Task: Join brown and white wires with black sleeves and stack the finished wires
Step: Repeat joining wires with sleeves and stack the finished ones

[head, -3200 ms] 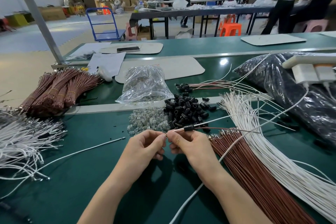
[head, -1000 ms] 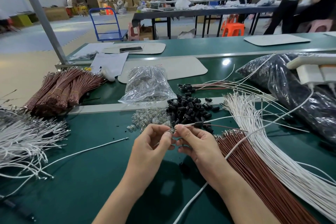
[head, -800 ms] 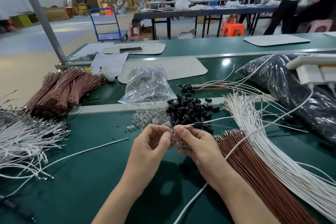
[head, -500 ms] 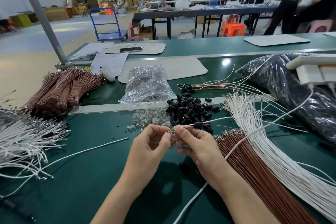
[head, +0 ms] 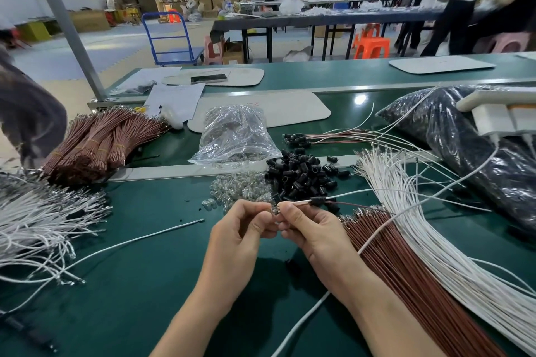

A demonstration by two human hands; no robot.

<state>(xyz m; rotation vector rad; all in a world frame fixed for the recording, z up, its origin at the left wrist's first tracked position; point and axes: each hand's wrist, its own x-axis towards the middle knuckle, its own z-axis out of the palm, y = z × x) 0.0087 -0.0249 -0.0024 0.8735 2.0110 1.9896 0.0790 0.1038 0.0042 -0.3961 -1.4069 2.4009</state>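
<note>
My left hand and my right hand meet fingertip to fingertip over the green table. Between them they pinch a small clear part at the near end of a brown and a white wire. A black sleeve sits on those wires just right of my right thumb. Loose black sleeves lie heaped behind my hands. Loose brown wires and white wires fan out to the right. Finished wires with black sleeves lie stacked further back.
Clear small parts lie beside a clear plastic bag. Bundled brown wires and white wires fill the left. A black bag lies at right. One white wire lies alone left of my hands.
Both hands stay together at the wire ends, with only small finger shifts. The black sleeve rests at about the same place on the wires.
</note>
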